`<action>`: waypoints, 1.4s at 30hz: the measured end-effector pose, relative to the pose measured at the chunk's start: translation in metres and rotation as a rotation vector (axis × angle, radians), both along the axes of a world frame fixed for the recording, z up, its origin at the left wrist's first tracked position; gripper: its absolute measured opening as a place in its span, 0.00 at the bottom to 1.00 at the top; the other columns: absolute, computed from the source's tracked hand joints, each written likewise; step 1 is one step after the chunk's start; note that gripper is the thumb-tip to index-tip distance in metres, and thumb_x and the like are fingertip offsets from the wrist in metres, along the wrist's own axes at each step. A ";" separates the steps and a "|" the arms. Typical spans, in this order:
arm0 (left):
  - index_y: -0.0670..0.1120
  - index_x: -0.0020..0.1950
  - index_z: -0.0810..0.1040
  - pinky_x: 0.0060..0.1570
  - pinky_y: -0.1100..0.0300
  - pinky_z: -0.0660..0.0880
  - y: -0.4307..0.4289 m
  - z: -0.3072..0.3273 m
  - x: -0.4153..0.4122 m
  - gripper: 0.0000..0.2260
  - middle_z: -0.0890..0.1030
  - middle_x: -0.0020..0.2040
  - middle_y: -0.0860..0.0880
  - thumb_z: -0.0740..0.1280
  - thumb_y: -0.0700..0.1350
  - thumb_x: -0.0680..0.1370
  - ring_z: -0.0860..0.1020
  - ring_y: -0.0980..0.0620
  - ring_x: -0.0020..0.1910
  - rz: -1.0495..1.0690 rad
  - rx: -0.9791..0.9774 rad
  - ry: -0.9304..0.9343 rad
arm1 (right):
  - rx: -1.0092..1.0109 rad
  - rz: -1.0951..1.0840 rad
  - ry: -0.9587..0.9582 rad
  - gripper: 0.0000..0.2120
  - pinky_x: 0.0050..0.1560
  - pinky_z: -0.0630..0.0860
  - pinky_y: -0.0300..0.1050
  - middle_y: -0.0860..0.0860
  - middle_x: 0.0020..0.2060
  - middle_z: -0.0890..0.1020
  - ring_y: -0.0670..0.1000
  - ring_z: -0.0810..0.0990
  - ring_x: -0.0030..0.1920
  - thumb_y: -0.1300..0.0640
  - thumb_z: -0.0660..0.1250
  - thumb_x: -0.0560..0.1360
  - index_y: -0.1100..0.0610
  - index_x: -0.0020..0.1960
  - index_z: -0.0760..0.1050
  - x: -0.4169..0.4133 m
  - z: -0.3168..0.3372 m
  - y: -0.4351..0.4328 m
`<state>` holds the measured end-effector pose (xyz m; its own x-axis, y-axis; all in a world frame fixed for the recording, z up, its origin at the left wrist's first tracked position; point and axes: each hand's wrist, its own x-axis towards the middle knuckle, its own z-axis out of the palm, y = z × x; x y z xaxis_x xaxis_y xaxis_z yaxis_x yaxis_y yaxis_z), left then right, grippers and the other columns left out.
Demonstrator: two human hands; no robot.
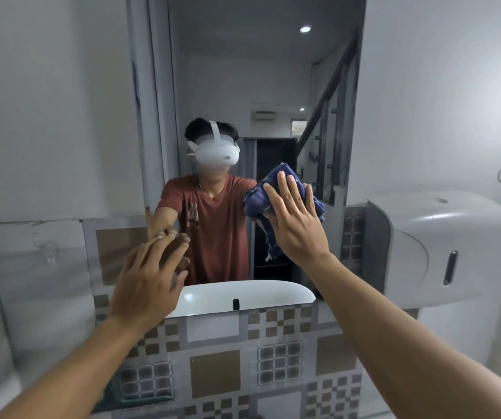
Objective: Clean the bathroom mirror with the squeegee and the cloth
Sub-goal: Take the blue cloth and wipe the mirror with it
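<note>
A tall frameless mirror (261,86) hangs on the pale grey wall (46,101) above a band of brown-and-grey patterned tiles (216,370). Its glass reflects a person in a red T-shirt and white headset, a ceiling light and a white basin rim along its bottom edge. To the right of the mirror, a white paper dispenser (436,246) is mounted on the wall.

2 bare forearms reach up from the bottom corners. The right hand (296,223) lies flat, fingers spread wide, pressing a crumpled dark blue cloth (256,198) against the lower right part of the glass; a frayed end of the cloth hangs below the palm. The left hand (149,276) is spread open and empty, fingertips at the mirror's lower left area, meeting their reflection. The squeegee is out of view.
</note>
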<state>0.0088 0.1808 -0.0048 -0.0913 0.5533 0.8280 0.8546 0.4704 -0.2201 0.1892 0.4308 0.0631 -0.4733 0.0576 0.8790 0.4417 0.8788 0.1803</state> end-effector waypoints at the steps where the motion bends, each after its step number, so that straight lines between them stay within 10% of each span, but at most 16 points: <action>1: 0.42 0.73 0.74 0.67 0.41 0.71 0.002 0.010 -0.001 0.25 0.73 0.71 0.37 0.58 0.52 0.78 0.72 0.37 0.69 -0.009 0.008 0.019 | -0.035 -0.001 0.019 0.27 0.77 0.54 0.67 0.60 0.79 0.59 0.59 0.54 0.80 0.46 0.46 0.85 0.57 0.79 0.58 0.001 0.001 0.001; 17: 0.43 0.77 0.69 0.74 0.34 0.60 0.003 0.112 -0.012 0.38 0.63 0.78 0.35 0.77 0.55 0.71 0.63 0.33 0.76 0.067 -0.028 0.142 | -0.386 0.029 0.300 0.26 0.80 0.42 0.58 0.54 0.81 0.50 0.52 0.43 0.81 0.46 0.47 0.85 0.52 0.82 0.52 0.022 -0.013 0.027; 23: 0.44 0.77 0.68 0.73 0.34 0.60 0.001 0.113 -0.013 0.39 0.63 0.78 0.35 0.76 0.57 0.71 0.63 0.33 0.75 0.065 -0.034 0.144 | -0.524 0.078 0.352 0.26 0.71 0.51 0.35 0.51 0.82 0.46 0.47 0.37 0.79 0.48 0.50 0.86 0.52 0.82 0.50 0.022 -0.049 0.010; 27: 0.44 0.77 0.69 0.72 0.35 0.61 0.000 0.112 -0.013 0.34 0.64 0.77 0.36 0.73 0.55 0.74 0.64 0.33 0.74 0.062 -0.016 0.158 | -0.544 0.067 0.328 0.27 0.65 0.63 0.42 0.50 0.82 0.44 0.48 0.36 0.80 0.46 0.47 0.85 0.51 0.82 0.47 0.016 -0.074 -0.001; 33: 0.43 0.77 0.68 0.71 0.37 0.63 -0.006 0.129 -0.013 0.32 0.63 0.77 0.35 0.71 0.52 0.76 0.65 0.33 0.72 0.112 -0.004 0.183 | -0.402 -0.013 0.216 0.28 0.78 0.44 0.66 0.56 0.81 0.48 0.54 0.41 0.81 0.45 0.41 0.85 0.55 0.82 0.50 -0.009 -0.096 -0.015; 42: 0.46 0.79 0.64 0.73 0.37 0.63 -0.009 0.133 -0.021 0.35 0.63 0.78 0.37 0.71 0.56 0.76 0.63 0.35 0.76 0.145 -0.068 0.173 | 0.010 0.095 0.006 0.27 0.76 0.50 0.70 0.59 0.79 0.61 0.58 0.54 0.80 0.50 0.59 0.84 0.59 0.79 0.59 -0.061 -0.082 -0.061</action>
